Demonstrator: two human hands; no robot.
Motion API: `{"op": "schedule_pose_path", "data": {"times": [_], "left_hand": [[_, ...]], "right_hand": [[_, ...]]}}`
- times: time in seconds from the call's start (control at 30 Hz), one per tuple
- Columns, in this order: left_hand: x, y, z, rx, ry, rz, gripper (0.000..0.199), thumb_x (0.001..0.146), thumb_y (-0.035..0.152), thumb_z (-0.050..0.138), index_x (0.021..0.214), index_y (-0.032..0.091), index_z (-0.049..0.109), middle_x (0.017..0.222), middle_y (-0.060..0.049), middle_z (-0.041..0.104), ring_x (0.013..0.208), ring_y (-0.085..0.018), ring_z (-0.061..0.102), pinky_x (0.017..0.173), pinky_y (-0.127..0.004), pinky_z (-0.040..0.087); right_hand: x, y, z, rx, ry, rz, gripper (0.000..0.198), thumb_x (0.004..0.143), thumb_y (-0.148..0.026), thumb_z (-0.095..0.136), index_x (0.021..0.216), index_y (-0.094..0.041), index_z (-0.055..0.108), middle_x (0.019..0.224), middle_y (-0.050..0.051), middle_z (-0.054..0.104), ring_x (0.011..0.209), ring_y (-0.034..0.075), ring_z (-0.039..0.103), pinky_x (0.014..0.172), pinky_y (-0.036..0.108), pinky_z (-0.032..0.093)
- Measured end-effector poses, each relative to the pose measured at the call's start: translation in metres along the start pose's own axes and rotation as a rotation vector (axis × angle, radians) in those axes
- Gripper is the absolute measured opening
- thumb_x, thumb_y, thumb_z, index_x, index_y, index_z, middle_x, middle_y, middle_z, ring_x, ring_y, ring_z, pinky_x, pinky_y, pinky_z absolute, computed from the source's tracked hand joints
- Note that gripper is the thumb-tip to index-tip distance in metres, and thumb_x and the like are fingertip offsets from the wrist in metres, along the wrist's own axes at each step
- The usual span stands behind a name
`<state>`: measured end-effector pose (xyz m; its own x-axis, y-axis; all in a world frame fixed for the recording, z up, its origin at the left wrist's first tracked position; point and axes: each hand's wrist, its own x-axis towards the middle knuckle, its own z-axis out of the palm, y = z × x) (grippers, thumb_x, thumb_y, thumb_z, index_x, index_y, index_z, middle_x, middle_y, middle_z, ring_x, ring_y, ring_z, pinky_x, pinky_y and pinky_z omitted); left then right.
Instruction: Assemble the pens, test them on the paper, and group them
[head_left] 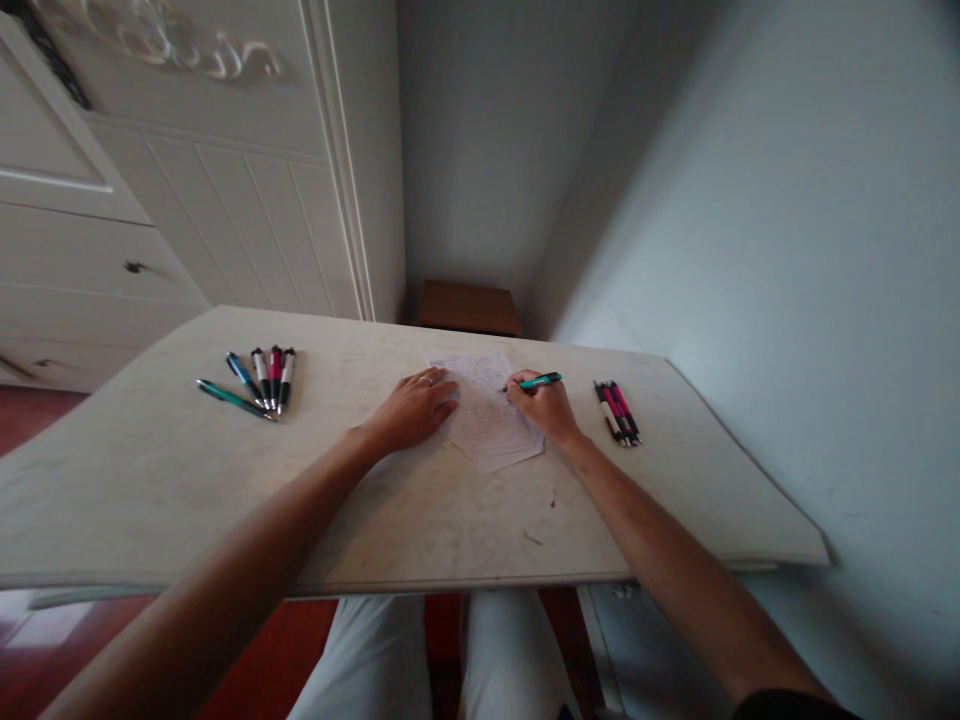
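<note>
A sheet of paper covered in handwriting lies on the white table, its lower edge torn or uneven. My left hand, with a ring on one finger, rests flat on the table and overlaps the paper's left edge. In my right hand is a teal pen with a dark end, gripped between the fingers. Its tip points left, at or just over the written part of the paper; whether it touches cannot be made out.
Several pens lie fanned out on the table's left, including a teal pen. Pink, black and white pens sit together on the right. A wall borders the right side. Behind stand a brown wooden box and a white cabinet.
</note>
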<state>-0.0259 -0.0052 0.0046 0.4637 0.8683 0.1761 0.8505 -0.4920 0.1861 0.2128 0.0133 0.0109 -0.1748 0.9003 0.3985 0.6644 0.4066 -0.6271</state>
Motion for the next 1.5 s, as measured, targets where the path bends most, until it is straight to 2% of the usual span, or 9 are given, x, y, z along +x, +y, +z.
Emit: {"op": "schedule_pose_path", "data": {"times": [0.17, 0.37, 0.7, 1.2, 1.37, 1.5], "left_hand": [[-0.0001, 0.001, -0.0011, 0.011, -0.003, -0.008, 0.044, 0.098, 0.036, 0.036, 0.133, 0.016, 0.055, 0.146, -0.014, 0.046, 0.138, -0.026, 0.039, 0.113, -0.041, 0.032], [-0.0007, 0.0015, -0.0024, -0.015, -0.001, -0.003, 0.043, 0.098, 0.036, 0.037, 0.131, 0.017, 0.056, 0.145, -0.014, 0.047, 0.137, -0.027, 0.04, 0.112, -0.042, 0.033], [-0.0002, 0.0013, -0.0014, -0.023, -0.012, -0.018, 0.043, 0.097, 0.036, 0.037, 0.131, 0.018, 0.055, 0.146, -0.014, 0.046, 0.138, -0.026, 0.039, 0.113, -0.042, 0.032], [-0.0012, 0.0025, -0.0039, -0.017, -0.014, -0.011, 0.043, 0.098, 0.035, 0.037, 0.132, 0.016, 0.055, 0.147, -0.015, 0.045, 0.138, -0.028, 0.039, 0.112, -0.044, 0.032], [-0.0009, 0.0013, -0.0016, -0.023, 0.0, -0.01, 0.042, 0.097, 0.036, 0.037, 0.132, 0.019, 0.055, 0.146, -0.013, 0.047, 0.138, -0.026, 0.039, 0.113, -0.043, 0.032], [-0.0006, 0.0014, -0.0011, -0.016, -0.004, -0.011, 0.043, 0.097, 0.036, 0.037, 0.132, 0.018, 0.055, 0.146, -0.014, 0.047, 0.138, -0.026, 0.039, 0.112, -0.042, 0.033]], "right_hand": [[0.0001, -0.0009, -0.001, -0.082, 0.022, -0.012, 0.021, 0.077, -0.028, 0.052, 0.071, -0.018, 0.069, 0.058, 0.001, 0.064, 0.056, 0.015, 0.059, 0.054, 0.023, 0.039], [-0.0007, -0.0011, -0.0006, -0.012, 0.007, 0.014, 0.021, 0.078, -0.03, 0.052, 0.074, -0.019, 0.069, 0.059, 0.001, 0.066, 0.055, 0.016, 0.06, 0.053, 0.023, 0.04], [0.0008, -0.0013, -0.0034, -0.026, 0.004, -0.002, 0.022, 0.079, -0.028, 0.051, 0.068, -0.018, 0.068, 0.06, 0.003, 0.067, 0.055, 0.016, 0.06, 0.055, 0.024, 0.042], [0.0031, 0.0047, -0.0063, 0.035, -0.045, 0.034, 0.018, 0.081, -0.026, 0.054, 0.074, -0.018, 0.069, 0.065, 0.004, 0.071, 0.059, 0.017, 0.065, 0.058, 0.024, 0.048], [0.0041, 0.0072, -0.0064, 0.096, -0.021, 0.085, 0.018, 0.081, -0.029, 0.056, 0.077, -0.017, 0.069, 0.067, 0.005, 0.072, 0.059, 0.017, 0.067, 0.057, 0.025, 0.05], [0.0044, 0.0019, -0.0053, 0.299, 0.023, 0.096, 0.028, 0.082, -0.04, 0.055, 0.086, -0.015, 0.067, 0.076, 0.007, 0.073, 0.061, 0.016, 0.067, 0.06, 0.026, 0.052]]}}
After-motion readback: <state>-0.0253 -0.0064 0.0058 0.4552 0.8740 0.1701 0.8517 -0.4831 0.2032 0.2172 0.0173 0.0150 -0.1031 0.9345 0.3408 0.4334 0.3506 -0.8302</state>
